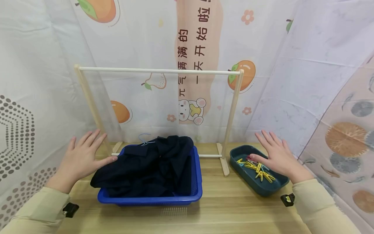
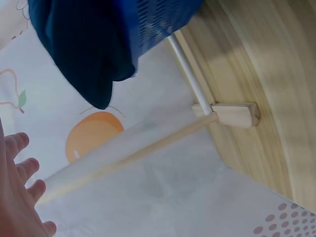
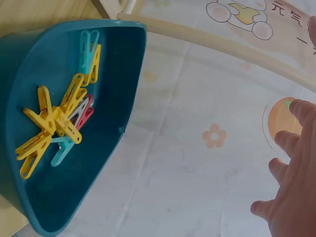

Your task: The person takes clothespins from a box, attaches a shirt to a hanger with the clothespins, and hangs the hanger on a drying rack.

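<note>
Left hand: fingers spread apart, holding nothing; raised near the clothing, and cut off by the frame edge in the left wrist view.

Right hand: fingers extended, holding nothing; raised near the tray, hiding part of its far rim in the head view; cut off in the right wrist view.

Basket, blue plastic: on the table, between the hands; base mostly hidden.

Clothing, dark: heaped in the basket, spilling over its left rim; folds merge, number of pieces cannot be told.

Hanger, pale blue: hook and a short stretch visible; remainder hidden by the clothing.

Rack, wooden uprights with white bars: standing behind the basket, which hides most of the lower bar.

Tray, dark teal: on the table, right of the rack.

Clothespins, yellow, blue-green, red and grey: piled in the tray, overlapping; exact count unclear.
</note>
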### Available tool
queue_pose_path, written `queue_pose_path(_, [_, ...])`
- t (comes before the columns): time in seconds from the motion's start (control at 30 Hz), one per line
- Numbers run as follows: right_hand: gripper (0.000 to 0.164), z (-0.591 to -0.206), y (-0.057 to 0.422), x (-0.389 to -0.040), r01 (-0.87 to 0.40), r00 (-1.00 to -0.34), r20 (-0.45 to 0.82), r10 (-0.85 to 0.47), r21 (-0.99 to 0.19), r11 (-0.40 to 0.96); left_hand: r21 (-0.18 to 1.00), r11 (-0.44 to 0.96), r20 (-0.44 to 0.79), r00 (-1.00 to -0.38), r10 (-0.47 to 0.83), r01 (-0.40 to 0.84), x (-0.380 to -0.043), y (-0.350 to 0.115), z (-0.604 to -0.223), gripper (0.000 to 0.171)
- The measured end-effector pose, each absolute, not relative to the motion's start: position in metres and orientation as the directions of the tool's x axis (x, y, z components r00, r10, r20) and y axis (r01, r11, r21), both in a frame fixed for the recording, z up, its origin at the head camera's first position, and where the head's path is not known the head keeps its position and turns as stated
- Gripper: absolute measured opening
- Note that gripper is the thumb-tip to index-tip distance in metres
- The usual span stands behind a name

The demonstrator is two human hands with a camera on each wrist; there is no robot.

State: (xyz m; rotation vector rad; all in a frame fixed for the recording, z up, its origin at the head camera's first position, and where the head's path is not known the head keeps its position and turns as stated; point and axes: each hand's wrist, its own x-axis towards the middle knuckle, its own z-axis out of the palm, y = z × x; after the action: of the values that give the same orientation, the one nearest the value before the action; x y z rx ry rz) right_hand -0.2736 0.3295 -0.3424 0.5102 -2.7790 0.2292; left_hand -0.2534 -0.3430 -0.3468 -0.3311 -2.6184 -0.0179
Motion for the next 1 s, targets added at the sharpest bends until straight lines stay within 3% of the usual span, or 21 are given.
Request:
queue_pose_path(0.37, [0.085,-0.332,0.325,-0.277,-0.459,-0.823,0.44,-0.36,-0.143,0.877,-0.015,0.963,0.552,-0.8,0.233,0.27,-0.25,-0.335,-0.335,0.096])
queue_pose_path(0.67, [0.082,-0.326,0.315,-0.275,-0.48,-0.805,0.497,-0.325,-0.224,0.848,0.019,0.956,0.592,-0.774,0.226,0.293,-0.248,-0.331,-0.326,0.094])
queue_pose_path(1.0, [0.077,-0.33,0.302,-0.278,-0.571,-0.738,0.6,-0.31,-0.309,0.761,0.065,0.942,0.627,-0.748,0.217,0.328,-0.248,-0.319,-0.321,0.089])
